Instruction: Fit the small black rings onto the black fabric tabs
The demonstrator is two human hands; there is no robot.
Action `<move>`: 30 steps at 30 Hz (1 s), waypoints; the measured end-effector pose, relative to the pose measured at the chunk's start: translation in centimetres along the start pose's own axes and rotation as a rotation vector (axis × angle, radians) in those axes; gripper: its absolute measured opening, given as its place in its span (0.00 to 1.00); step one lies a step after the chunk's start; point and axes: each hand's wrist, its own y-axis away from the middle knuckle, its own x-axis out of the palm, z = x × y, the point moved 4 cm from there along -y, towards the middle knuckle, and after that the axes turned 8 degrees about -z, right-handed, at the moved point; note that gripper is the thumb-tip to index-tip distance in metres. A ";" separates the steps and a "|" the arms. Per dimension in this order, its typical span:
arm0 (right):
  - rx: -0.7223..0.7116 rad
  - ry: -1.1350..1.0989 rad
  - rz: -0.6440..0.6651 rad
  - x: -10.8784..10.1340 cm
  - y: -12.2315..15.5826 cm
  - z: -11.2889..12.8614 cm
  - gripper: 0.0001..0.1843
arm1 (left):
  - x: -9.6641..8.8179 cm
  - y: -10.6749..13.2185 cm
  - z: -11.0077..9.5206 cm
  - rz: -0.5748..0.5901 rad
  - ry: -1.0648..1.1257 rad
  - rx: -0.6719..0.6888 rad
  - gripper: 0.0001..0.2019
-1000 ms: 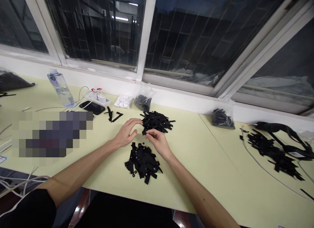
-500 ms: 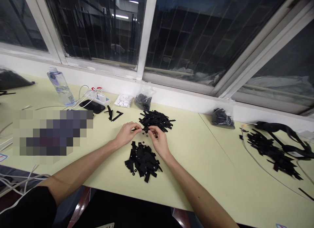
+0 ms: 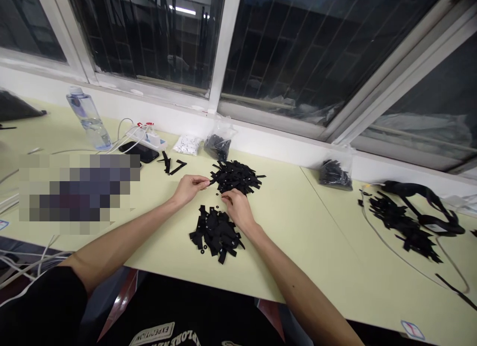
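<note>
A pale green desk (image 3: 298,227) below dark windows is seen from above. At the centre of the frame, the left hand (image 3: 189,187) is closed in a pinch, with a small black strip (image 3: 210,180) gripped between thumb and forefinger at the left edge of the far pile (image 3: 238,176) of similar strips. The right hand (image 3: 235,208) is curled palm-down just below that pile; whether anything is held beneath its fingers cannot be told. A near pile (image 3: 216,234) lies just below the right hand, with tiny black rings (image 3: 202,251) scattered at its lower edge. The two piles are set close together, so pieces could be dragged from one into the other by a wrist. The loose rings could be swept over the desk's near edge by a forearm.
</note>
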 end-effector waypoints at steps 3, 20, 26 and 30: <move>0.020 -0.029 -0.006 -0.1 0.0 -0.1 0.08 | 0.3 0.2 0.2 0.042 0.025 -0.030 0.18; 0.011 -0.162 0.021 -0.3 -0.5 -0.6 0.07 | 0.6 0.2 1.1 0.147 -0.009 -0.022 0.10; -0.084 -0.043 0.020 -0.6 -0.3 -0.1 0.10 | 0.9 0.4 0.9 0.143 0.108 -0.071 0.12; -0.071 -0.045 0.026 -0.6 -0.2 -0.1 0.10 | 1.2 0.7 0.7 0.168 0.105 -0.085 0.16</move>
